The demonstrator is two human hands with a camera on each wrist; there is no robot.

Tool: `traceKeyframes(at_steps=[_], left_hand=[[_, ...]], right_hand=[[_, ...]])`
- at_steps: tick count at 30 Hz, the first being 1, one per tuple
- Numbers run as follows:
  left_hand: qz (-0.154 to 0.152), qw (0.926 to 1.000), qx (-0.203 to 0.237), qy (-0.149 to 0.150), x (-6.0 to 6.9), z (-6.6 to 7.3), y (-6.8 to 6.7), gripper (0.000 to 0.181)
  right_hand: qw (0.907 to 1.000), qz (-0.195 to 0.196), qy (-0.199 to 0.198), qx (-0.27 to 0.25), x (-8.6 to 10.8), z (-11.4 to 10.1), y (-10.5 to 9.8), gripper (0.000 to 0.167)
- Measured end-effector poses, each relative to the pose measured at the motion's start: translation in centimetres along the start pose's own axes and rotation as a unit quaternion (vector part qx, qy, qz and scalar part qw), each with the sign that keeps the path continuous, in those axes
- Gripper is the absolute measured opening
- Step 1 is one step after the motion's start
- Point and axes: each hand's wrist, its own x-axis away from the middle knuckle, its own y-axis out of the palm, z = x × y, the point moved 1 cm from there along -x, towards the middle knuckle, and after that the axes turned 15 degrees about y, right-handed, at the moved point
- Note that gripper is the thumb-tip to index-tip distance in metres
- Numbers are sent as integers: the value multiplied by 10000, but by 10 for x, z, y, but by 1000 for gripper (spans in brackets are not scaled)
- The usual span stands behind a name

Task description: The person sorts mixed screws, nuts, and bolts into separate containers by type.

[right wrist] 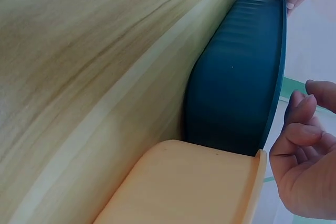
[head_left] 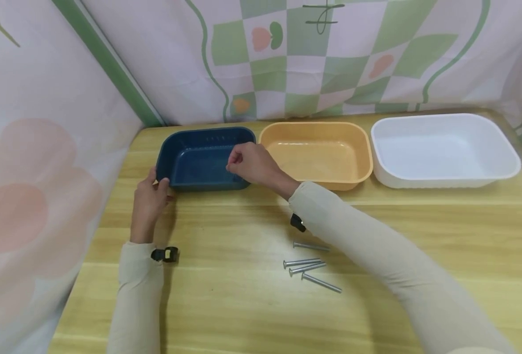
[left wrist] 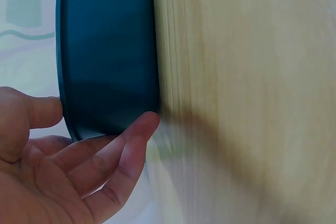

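Note:
A dark blue plastic bin (head_left: 207, 187) stands at the left of the row on the wooden table. My left hand (head_left: 149, 201) holds its near left corner. In the left wrist view, the thumb (left wrist: 46, 112) touches the rim and the other fingers lie along the outside of the end wall. Over the right end of that bin is my right hand (head_left: 254, 164), raised above the rim. Its fingers (right wrist: 299, 135) are curled in the right wrist view, and nothing shows between them. Several silver bolts (head_left: 307, 268) lie on the table, in front of the bins.
A yellow-orange bin (head_left: 316, 183) stands beside the blue one, with a white bin (head_left: 442, 182) to its right. Behind them hangs a patterned cloth (head_left: 309, 64), and more cloth hangs at the left. The right forearm crosses the wooden table (head_left: 225, 295).

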Motion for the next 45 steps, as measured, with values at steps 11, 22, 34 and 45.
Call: traceKeyframes(at_steps=[11, 22, 34, 45], left_hand=[[-64, 9999, -156, 20, -5, 1, -2, 59], [234, 9995, -201, 4, 1, -6, -4, 58], [662, 9947, -773, 129, 5, 9, -5, 58], [1313, 9764, -1596, 628, 7, 30, 4, 42]], right_hand=[[9996, -57, -32, -275, 6, 3, -2, 8], [9983, -139, -117, -562, 22, 6, -4, 6], [9969, -58, 78, -775, 34, 19, -12, 7], [9962, -121, 213, -835, 39, 23, -16, 10]])
